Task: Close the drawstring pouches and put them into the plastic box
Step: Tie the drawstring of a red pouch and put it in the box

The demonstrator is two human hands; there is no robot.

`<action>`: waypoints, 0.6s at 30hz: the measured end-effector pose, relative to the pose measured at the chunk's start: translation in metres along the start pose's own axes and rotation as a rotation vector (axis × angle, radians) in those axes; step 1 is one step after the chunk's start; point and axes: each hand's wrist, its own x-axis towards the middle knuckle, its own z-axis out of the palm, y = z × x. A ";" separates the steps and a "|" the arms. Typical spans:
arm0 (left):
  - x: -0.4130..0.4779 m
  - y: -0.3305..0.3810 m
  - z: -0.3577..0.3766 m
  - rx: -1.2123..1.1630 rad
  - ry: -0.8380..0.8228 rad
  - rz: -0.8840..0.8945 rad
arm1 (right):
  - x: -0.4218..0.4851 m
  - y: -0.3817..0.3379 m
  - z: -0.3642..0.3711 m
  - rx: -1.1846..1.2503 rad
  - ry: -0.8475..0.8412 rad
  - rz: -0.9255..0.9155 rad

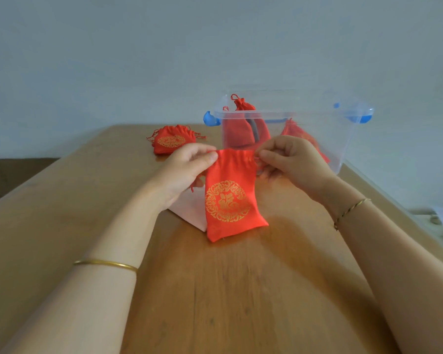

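Note:
A red drawstring pouch (pixel 232 198) with a gold round emblem stands upright on the wooden table (pixel 241 290), its bottom touching the wood. My left hand (pixel 187 172) pinches the top left corner of the pouch, and my right hand (pixel 289 162) pinches the top right corner at the drawstring. The pouch mouth is slightly gathered. Behind it stands the clear plastic box (pixel 343 139) with blue latches, holding several red pouches (pixel 243 123). A small pile of red pouches (pixel 172 141) lies on the table at the back left.
A pale pink sheet (pixel 189 210) lies on the table under my left hand, beside the pouch. The box lid (pixel 374 185) leans along the table's right edge. A white cable and plug (pixel 440 215) lie beyond that edge. A wall rises behind.

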 end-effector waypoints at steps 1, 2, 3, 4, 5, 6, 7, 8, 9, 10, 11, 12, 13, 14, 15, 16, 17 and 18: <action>0.001 -0.002 -0.003 0.025 0.000 -0.055 | 0.000 0.001 0.000 -0.010 0.008 -0.002; 0.001 -0.004 -0.004 0.048 -0.008 -0.101 | 0.000 0.002 0.000 -0.017 0.017 -0.002; 0.001 -0.005 -0.006 0.059 -0.016 -0.136 | 0.001 0.003 0.000 -0.023 0.026 -0.003; 0.000 -0.007 -0.008 0.062 -0.017 -0.160 | 0.001 0.004 -0.001 -0.031 0.035 -0.003; 0.000 -0.008 -0.009 0.068 -0.003 -0.173 | 0.002 0.005 -0.002 -0.043 0.039 -0.005; 0.001 -0.009 -0.011 0.084 0.025 -0.180 | 0.002 0.005 -0.002 -0.061 0.040 -0.010; 0.001 -0.009 -0.012 0.104 0.056 -0.180 | 0.003 0.005 -0.003 -0.084 0.041 -0.017; 0.001 -0.009 -0.013 0.129 0.082 -0.175 | 0.003 0.006 -0.004 -0.113 0.044 -0.022; 0.001 -0.009 -0.014 0.157 0.100 -0.161 | 0.003 0.007 -0.006 -0.150 0.048 -0.027; 0.001 -0.009 -0.014 0.201 0.113 -0.140 | 0.003 0.009 -0.008 -0.192 0.052 -0.030; 0.001 -0.010 -0.014 0.260 0.119 -0.108 | 0.003 0.011 -0.010 -0.234 0.054 -0.033; 0.001 -0.011 -0.014 0.327 0.123 -0.070 | 0.003 0.013 -0.011 -0.274 0.050 -0.034; 0.002 -0.012 -0.014 0.397 0.126 -0.029 | 0.003 0.014 -0.013 -0.310 0.042 -0.032; 0.002 -0.013 -0.014 0.467 0.134 0.007 | 0.002 0.015 -0.014 -0.338 0.030 -0.023; 0.002 -0.014 -0.014 0.529 0.151 0.037 | 0.001 0.015 -0.014 -0.361 0.015 -0.009; 0.003 -0.015 -0.014 0.572 0.174 0.060 | 0.000 0.015 -0.014 -0.394 0.001 0.004; 0.003 -0.015 -0.014 0.593 0.204 0.076 | -0.002 0.016 -0.015 -0.442 -0.005 0.010; 0.003 -0.015 -0.014 0.605 0.236 0.082 | -0.002 0.016 -0.015 -0.514 0.005 0.001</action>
